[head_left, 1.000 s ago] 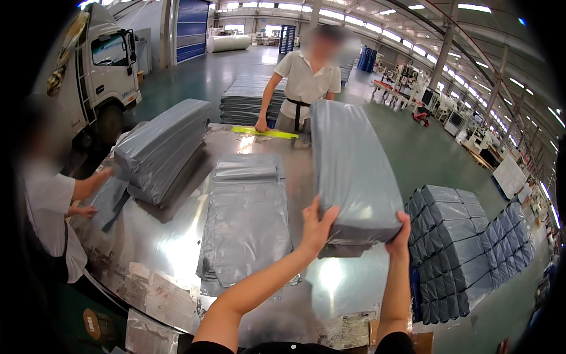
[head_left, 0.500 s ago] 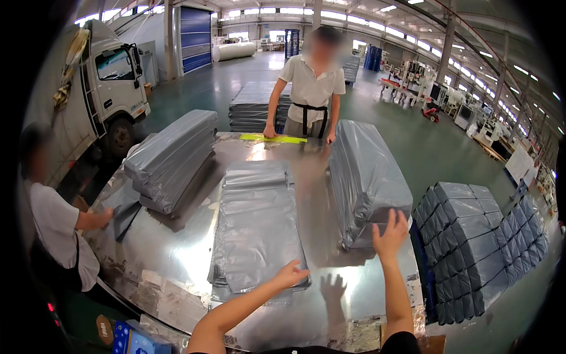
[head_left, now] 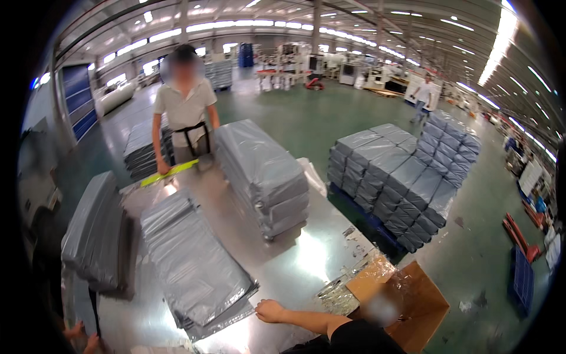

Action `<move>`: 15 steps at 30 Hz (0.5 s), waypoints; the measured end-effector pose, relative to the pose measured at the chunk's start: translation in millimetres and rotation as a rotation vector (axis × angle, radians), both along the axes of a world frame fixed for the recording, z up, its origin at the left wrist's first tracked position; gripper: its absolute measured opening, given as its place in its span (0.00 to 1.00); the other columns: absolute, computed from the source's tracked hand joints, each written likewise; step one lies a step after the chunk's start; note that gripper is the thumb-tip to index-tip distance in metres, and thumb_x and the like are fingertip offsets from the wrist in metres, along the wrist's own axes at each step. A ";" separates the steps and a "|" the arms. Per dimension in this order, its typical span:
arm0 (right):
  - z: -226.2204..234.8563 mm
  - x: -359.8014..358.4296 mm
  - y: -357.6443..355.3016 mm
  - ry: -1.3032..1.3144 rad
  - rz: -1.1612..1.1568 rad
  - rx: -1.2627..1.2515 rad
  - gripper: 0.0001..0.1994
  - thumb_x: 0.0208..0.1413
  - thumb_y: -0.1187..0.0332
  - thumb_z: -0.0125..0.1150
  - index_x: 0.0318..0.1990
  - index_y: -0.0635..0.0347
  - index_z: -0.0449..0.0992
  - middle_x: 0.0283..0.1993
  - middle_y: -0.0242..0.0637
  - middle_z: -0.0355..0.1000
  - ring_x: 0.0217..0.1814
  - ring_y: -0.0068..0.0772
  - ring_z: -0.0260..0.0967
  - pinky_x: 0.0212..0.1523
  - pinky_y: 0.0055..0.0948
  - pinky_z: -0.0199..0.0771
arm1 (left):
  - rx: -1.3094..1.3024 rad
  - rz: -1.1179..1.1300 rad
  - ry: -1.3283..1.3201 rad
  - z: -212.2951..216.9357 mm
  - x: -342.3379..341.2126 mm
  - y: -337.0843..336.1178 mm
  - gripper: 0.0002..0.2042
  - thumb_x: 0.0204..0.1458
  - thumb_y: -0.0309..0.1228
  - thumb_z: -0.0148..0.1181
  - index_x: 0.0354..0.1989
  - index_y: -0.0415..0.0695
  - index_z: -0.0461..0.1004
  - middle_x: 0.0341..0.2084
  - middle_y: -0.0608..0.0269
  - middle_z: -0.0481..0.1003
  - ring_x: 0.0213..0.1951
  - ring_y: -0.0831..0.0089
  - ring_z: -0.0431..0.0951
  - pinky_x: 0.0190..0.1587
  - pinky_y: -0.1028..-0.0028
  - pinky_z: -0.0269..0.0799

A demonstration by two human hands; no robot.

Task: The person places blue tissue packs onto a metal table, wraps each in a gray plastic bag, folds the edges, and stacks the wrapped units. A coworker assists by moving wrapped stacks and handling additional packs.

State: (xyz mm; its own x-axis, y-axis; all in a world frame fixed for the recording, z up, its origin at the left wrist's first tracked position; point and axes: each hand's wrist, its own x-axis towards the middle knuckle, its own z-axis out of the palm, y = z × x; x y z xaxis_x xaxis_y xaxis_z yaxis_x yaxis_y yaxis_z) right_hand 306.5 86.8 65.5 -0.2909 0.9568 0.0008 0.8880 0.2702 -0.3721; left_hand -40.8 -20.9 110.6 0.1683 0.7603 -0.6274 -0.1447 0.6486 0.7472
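My right hand (head_left: 270,311) is closed, pinching a small white slip (head_left: 254,300) just beside the near right corner of a low stack of flat grey plastic bags (head_left: 197,259). Its forearm reaches leftward across the metal table (head_left: 286,280) from a black sleeve. My left hand is out of sight. Farther back stands a tall stack of wrapped grey bundles (head_left: 262,177), and another such stack (head_left: 91,227) is at the left.
An open cardboard box (head_left: 427,304) sits at the table's right edge; a blurred patch covers part of it. A loaded pallet of grey bundles (head_left: 383,171) is beyond. Across the table a co-worker (head_left: 186,112) stands by a yellow-green strip (head_left: 171,172). Another person's hands (head_left: 82,336) show lower left.
The view has swung to the right. My right hand has left the tall stack's near end and now holds a white slip by the flat bags. My left hand has gone from view.
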 end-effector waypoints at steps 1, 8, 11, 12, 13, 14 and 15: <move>-14.2 -13.3 -1.8 -0.012 -0.003 -0.025 0.11 0.52 0.61 0.53 0.29 0.60 0.76 0.33 0.44 0.73 0.42 0.47 0.70 0.45 0.45 0.71 | 0.049 -0.023 0.008 -0.8 -10.4 -12.3 0.18 0.59 0.38 0.53 0.47 0.33 0.69 0.37 0.47 0.78 0.36 0.59 0.80 0.37 0.65 0.78; -2.4 -23.6 -30.4 0.195 -0.228 -0.044 0.11 0.47 0.62 0.55 0.22 0.58 0.75 0.28 0.45 0.73 0.34 0.49 0.70 0.35 0.45 0.69 | 0.227 -0.071 0.201 -22.7 -17.0 -19.2 0.14 0.55 0.41 0.54 0.32 0.41 0.77 0.23 0.66 0.75 0.25 0.77 0.73 0.29 0.76 0.70; -106.0 0.0 -22.9 0.031 -0.066 0.405 0.10 0.50 0.65 0.54 0.22 0.60 0.72 0.27 0.43 0.70 0.33 0.49 0.67 0.33 0.45 0.66 | 0.223 -0.008 0.432 15.4 -18.8 -20.9 0.16 0.52 0.42 0.58 0.33 0.40 0.78 0.26 0.62 0.78 0.28 0.76 0.78 0.33 0.73 0.73; -99.3 -7.2 -15.6 0.007 0.042 0.546 0.10 0.51 0.65 0.54 0.22 0.60 0.72 0.26 0.42 0.69 0.32 0.49 0.66 0.33 0.45 0.65 | 0.275 0.140 0.423 5.8 -27.2 -30.3 0.15 0.51 0.42 0.59 0.34 0.41 0.78 0.24 0.62 0.78 0.27 0.75 0.78 0.32 0.72 0.74; -94.2 -8.6 -11.9 -0.027 0.094 0.561 0.10 0.51 0.65 0.53 0.23 0.60 0.73 0.27 0.42 0.70 0.32 0.49 0.66 0.33 0.45 0.66 | 0.314 0.237 0.503 8.8 -31.7 -42.7 0.14 0.51 0.41 0.60 0.34 0.41 0.78 0.24 0.61 0.78 0.28 0.75 0.78 0.33 0.73 0.73; -92.7 -7.9 -9.9 -0.059 0.118 0.580 0.10 0.52 0.64 0.53 0.24 0.60 0.73 0.27 0.41 0.70 0.33 0.49 0.67 0.33 0.45 0.66 | 0.357 0.308 0.591 15.1 -33.8 -50.3 0.13 0.50 0.39 0.61 0.34 0.41 0.78 0.24 0.60 0.78 0.28 0.74 0.78 0.33 0.73 0.73; -91.0 -6.8 -8.5 -0.094 0.131 0.601 0.11 0.52 0.64 0.52 0.24 0.60 0.73 0.27 0.41 0.70 0.33 0.49 0.67 0.33 0.45 0.66 | 0.400 0.513 0.659 20.9 -35.5 -60.8 0.12 0.50 0.38 0.61 0.35 0.41 0.78 0.24 0.60 0.78 0.28 0.74 0.78 0.33 0.73 0.73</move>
